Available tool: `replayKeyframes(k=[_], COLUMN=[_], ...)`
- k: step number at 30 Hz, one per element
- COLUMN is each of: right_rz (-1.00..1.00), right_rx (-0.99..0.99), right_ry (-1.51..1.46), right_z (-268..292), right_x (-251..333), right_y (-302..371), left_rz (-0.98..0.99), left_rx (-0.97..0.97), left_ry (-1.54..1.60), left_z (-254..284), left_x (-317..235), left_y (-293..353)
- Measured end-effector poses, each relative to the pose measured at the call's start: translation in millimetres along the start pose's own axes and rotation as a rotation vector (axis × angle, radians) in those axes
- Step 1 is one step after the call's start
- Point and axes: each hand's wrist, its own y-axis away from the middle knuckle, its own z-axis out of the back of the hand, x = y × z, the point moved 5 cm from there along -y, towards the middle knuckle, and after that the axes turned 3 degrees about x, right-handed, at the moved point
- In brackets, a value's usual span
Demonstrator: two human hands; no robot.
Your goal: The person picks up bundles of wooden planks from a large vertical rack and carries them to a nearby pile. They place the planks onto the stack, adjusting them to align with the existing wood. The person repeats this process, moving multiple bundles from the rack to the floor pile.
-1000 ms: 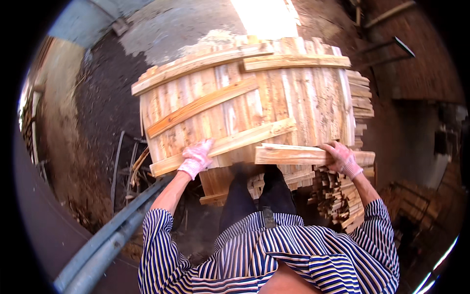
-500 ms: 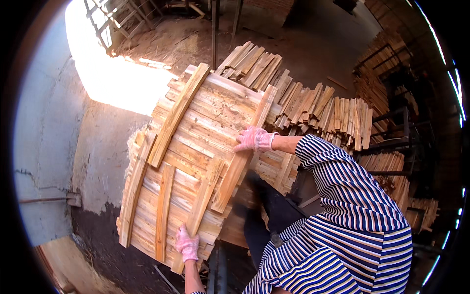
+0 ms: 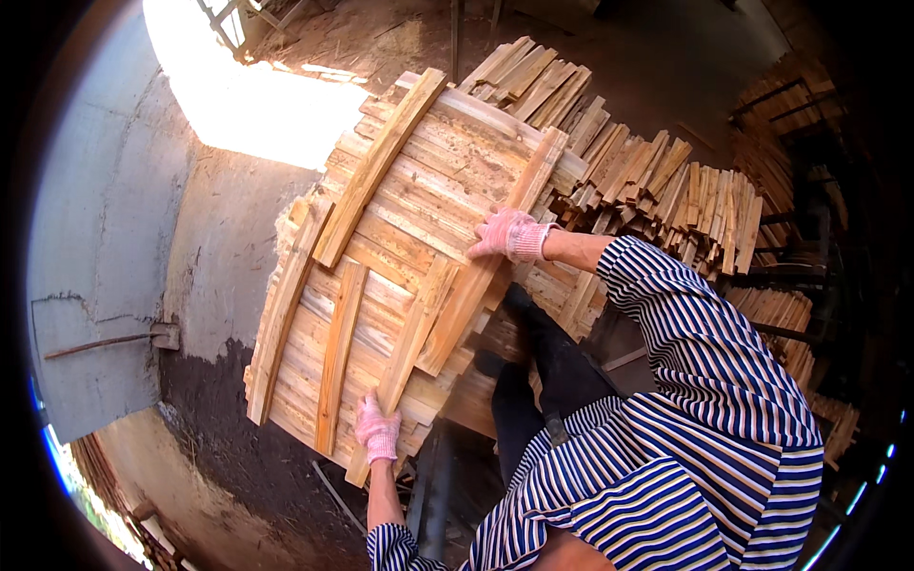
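Observation:
A broad pile of pale wooden strips [image 3: 419, 214] lies before me, with several longer strips set crosswise on top. My left hand [image 3: 378, 428], in a pink-white knit glove, is closed around the near end of one crosswise wooden strip [image 3: 415, 324]. Farther up on the right, my gloved right hand [image 3: 512, 234] grips a thicker wooden plank [image 3: 465, 309] along the pile's right edge, fingers over its top. Left of these rest a short strip [image 3: 340, 357], a long plank [image 3: 383, 164] and a curved edge strip [image 3: 290, 309], untouched by either hand.
Rows of stacked wooden sticks [image 3: 657, 181] run along the far right. A grey wall [image 3: 105, 228] with a rod sticking out stands to the left. Bright sunlight falls on the floor [image 3: 252, 119] at the far left. Dark metal racks [image 3: 800, 243] holding wood stand at right.
My view has shifted, so the pile sits higher and farther right in the picture. Both hands keep their places on the same wood pieces, which show no clear movement against the pile.

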Motion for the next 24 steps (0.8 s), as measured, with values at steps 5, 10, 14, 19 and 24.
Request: replayKeyframes(k=[5,10,14,19,24], right_rz=[-0.038,-0.111,-0.045,0.087,-0.001], right_rx=[0.002,0.000,-0.284,-0.250,-0.188], right_ry=[-0.022,-0.050,-0.295,-1.073,-1.654], right_z=[7,0,19,-6,3], right_x=[14,12,65,151,209], right_y=[-9,0,15,10,27], left_rz=[0.072,-0.100,0.044,-0.054,-0.390], left_rx=[0.082,-0.131,-0.366,-0.188,0.068], left_ry=[-0.015,0.421,0.030,0.040,0.481], left_z=[-3,69,78,88,136], left_x=[19,26,46,42,-45], left_y=[1,-42,-78,-97,-23])
